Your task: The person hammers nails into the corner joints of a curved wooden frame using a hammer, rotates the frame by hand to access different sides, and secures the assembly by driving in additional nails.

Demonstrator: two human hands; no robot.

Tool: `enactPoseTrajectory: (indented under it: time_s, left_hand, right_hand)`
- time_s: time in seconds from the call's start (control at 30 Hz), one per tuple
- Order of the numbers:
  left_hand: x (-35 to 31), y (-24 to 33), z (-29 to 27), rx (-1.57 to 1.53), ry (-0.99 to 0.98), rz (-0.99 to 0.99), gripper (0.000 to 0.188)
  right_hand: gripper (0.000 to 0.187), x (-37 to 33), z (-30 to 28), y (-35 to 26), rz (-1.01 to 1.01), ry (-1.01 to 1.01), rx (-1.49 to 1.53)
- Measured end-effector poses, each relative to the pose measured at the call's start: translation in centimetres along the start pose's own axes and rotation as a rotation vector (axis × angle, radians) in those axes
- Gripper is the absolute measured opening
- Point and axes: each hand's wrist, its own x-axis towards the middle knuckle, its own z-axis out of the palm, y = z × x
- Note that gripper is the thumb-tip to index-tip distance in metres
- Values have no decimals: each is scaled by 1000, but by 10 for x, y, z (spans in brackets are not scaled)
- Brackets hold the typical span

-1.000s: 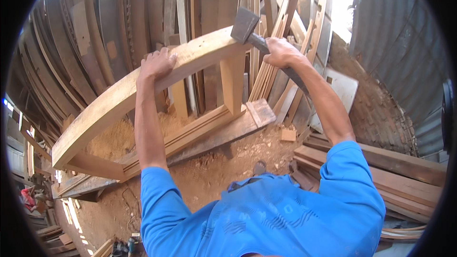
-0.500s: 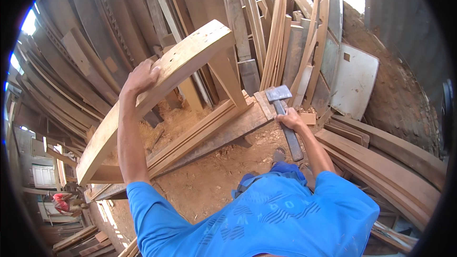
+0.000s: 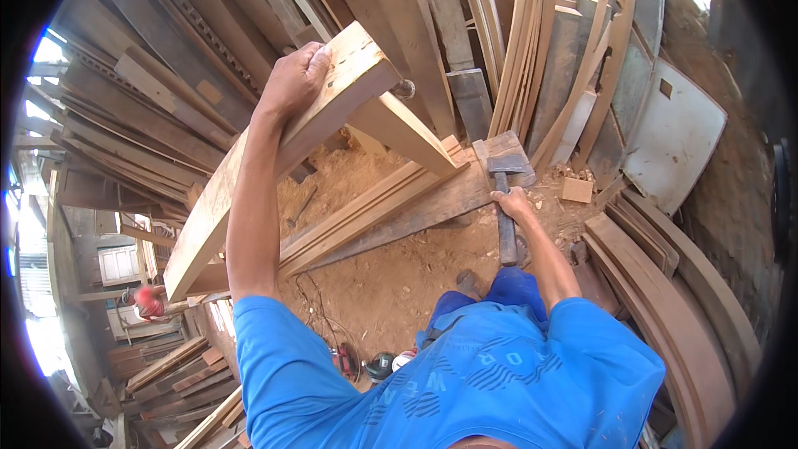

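Wooden frame (image 3: 328,119): resting on desk (image 3: 416,214)
Left grip (image 3: 293,79): clasping curved rail (image 3: 205,214)
Right grip (image 3: 514,202): clutching hammer (image 3: 506,233) near head

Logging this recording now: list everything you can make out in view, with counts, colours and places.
Curved wooden frame: one, pale, centre-left
Hammer: one, dark grey, right of the frame
Support plank: one, brown, under the frame
Sawdust: heap, tan, behind the frame's lower rail
Leaning boards: many, brown and grey, across the top
Panel with square hole: one, whitish, upper right
Small block: one, light brown, right
Right-hand planks: several, reddish brown, lower right
Stacked boards: several, brown, lower left
Other person: one, red top, far left, blurred
Shirt: one, blue, bottom
Left hand: one, bare, on the frame
Right hand: one, bare, around the hammer's handle
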Motion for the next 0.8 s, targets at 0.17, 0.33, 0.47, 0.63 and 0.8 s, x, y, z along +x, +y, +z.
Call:
enactPoseTrajectory:
  time_s: [0.17,0.33,0.47,0.63,0.8]
  left_hand:
    - [-3,1,2,8,27,-44,38]
    - [3,5,1,-13,-6,-90,36]
    - [1,2,6,-132,-9,-111,39]
    - [0,-7,3,-150,-22,-160,41]
    - [6,-1,2,-136,-33,-84,40]
  right_hand:
    - [34,17,10,18,-9,15,13]
    - [50,42,25,29,28,-24,-562]
    - [60,37,29,17,100,-104,-768]
    - [61,38,33,-2,121,-159,-863]
    - [60,63,18,9,101,-247,-930]
